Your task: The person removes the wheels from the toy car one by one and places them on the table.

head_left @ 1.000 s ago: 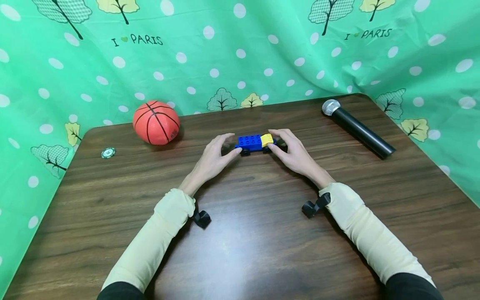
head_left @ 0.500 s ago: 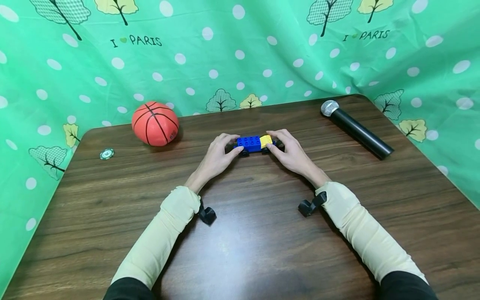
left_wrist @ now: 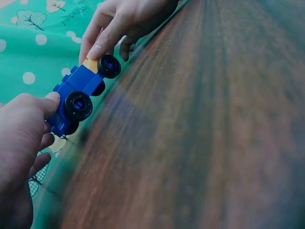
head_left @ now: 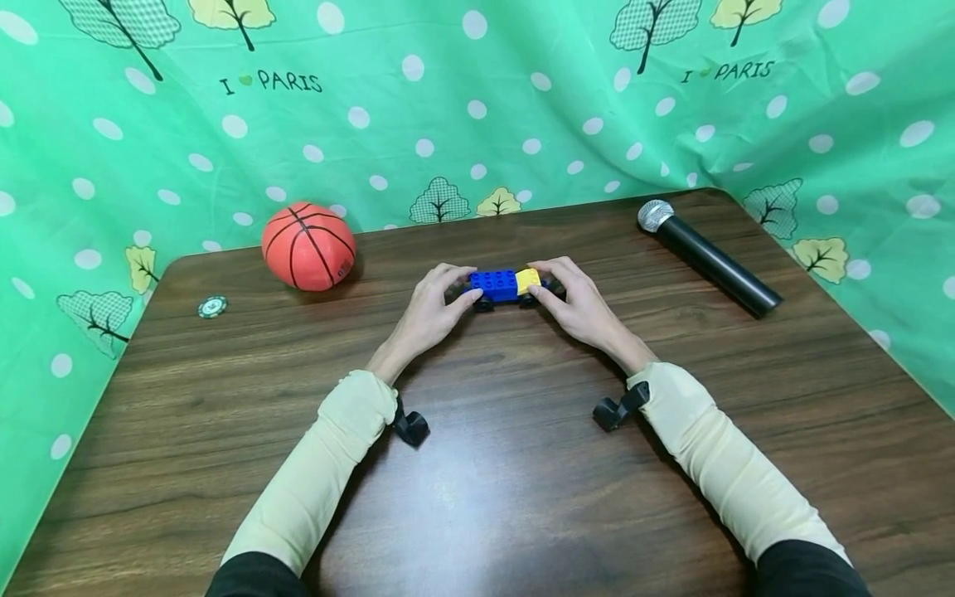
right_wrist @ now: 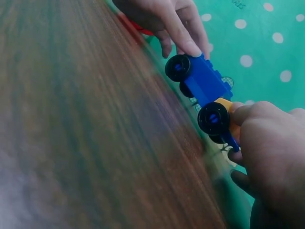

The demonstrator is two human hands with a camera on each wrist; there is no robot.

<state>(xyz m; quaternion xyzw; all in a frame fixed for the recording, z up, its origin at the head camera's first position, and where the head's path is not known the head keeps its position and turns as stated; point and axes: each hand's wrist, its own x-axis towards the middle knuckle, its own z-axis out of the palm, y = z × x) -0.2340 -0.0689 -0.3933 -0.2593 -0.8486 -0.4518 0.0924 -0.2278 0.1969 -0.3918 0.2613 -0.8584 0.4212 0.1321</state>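
A toy car (head_left: pixel 494 287) built of blocks lies between the two hands in the middle of the table's far half. Its body is a studded blue block (right_wrist: pixel 206 81) with a yellow block (head_left: pixel 526 279) at the right end. Black wheels (left_wrist: pixel 78 106) show below it in both wrist views. My left hand (head_left: pixel 427 313) pinches the blue end, thumb on the near side and fingers behind. At the other end, my right hand (head_left: pixel 586 308) pinches the yellow block between thumb and fingers. The fingertips behind the car are partly hidden. Whether the wheels touch the table, I cannot tell.
A small red basketball (head_left: pixel 309 247) sits on the wooden table (head_left: pixel 477 464) at the back left. Left of it lies a green-and-white poker chip (head_left: pixel 212 307). A black microphone (head_left: pixel 709 257) lies at the back right. Green patterned cloth (head_left: pixel 477 66) hangs behind the table.
My left hand has moved slightly right and its thumb and fingers have come onto the car's blue end. The right hand keeps its hold on the yellow block. The head view has shifted a little.
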